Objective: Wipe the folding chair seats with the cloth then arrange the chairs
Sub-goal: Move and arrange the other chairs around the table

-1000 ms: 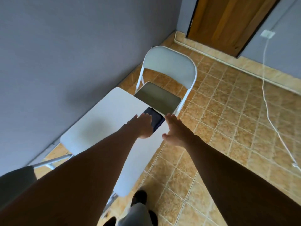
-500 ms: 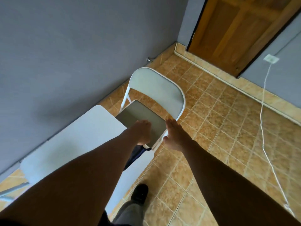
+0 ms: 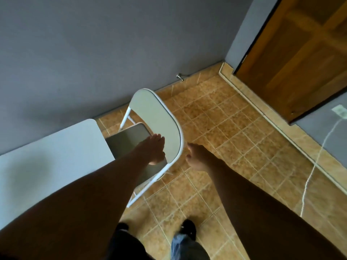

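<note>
A white folding chair with a grey seat stands unfolded by the grey wall, its backrest toward the open floor. My left hand lies flat over the seat's right side, fingers straight, just in front of the backrest. No cloth shows in or under it. My right hand hovers just right of the backrest's white frame, fingers loosely curled, holding nothing and apart from the frame. The seat's near part is hidden by my left forearm.
A white table stands against the wall, its corner over the chair's seat on the left. A wooden door is at the far right. A white cable trails across the tiled floor. My shoes are below.
I have stepped closer to the chair. My left hand left the table's edge, where it rested on a dark cloth, and now lies over the seat. My right hand moved beside the backrest.
</note>
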